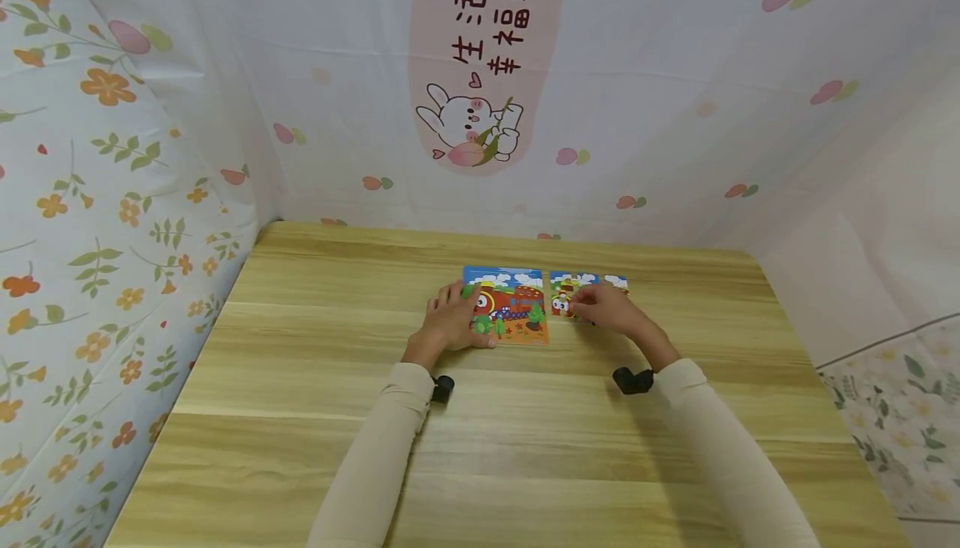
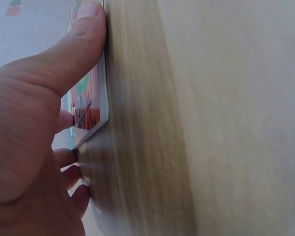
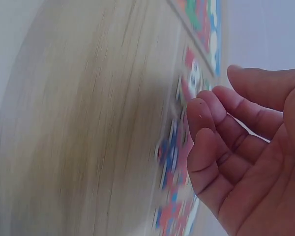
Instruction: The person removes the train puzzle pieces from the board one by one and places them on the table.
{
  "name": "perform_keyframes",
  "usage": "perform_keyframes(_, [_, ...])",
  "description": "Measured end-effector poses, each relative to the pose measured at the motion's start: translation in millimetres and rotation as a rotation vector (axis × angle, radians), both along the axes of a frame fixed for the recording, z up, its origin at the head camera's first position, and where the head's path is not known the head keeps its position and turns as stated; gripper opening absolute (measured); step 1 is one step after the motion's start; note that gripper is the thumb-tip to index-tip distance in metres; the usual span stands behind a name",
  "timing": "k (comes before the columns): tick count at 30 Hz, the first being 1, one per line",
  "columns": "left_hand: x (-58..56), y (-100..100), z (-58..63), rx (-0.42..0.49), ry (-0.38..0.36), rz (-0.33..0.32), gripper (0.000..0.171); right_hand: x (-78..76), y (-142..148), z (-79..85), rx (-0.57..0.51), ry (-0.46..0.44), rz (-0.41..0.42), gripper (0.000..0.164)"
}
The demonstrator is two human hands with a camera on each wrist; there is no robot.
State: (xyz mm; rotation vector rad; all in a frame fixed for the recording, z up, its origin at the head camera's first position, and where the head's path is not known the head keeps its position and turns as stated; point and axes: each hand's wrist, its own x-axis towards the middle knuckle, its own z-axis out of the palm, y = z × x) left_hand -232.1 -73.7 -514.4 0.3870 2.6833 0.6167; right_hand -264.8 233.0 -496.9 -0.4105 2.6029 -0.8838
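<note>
A flat puzzle board (image 1: 517,319) with a red cartoon train lies on the table. My left hand (image 1: 453,321) rests on its left side, fingers spread over that edge. The left thumb (image 2: 83,37) lies along the board's near edge, and the other fingertips stand by the corner. To the right of the board, loose puzzle pieces (image 1: 561,304) with a train face lie in a loose group. My right hand (image 1: 611,308) is over them, partly covering them. In the right wrist view its fingers (image 3: 204,152) are bent with the thumb apart; nothing shows between them.
More puzzle pieces (image 1: 617,281) show behind the right hand. The wooden table (image 1: 315,314) extends to both sides and toward me. A printed white cloth (image 1: 637,114) hangs behind the table's far edge, and a floral cloth (image 1: 112,239) hangs on the left.
</note>
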Motion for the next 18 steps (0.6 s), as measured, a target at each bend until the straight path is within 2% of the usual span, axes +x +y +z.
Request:
perform_keyframes(11, [0.2, -2, -1.7, 0.008, 0.023, 0.012, 0.105, 1.9, -58, -1.9, -0.038, -0.045, 0.084, 0.022])
perform_keyframes(18, [0.2, -2, -1.3, -0.001, 0.030, 0.011, 0.106, 3.1, -96, -8.4, -0.015, -0.006, 0.167, 0.023])
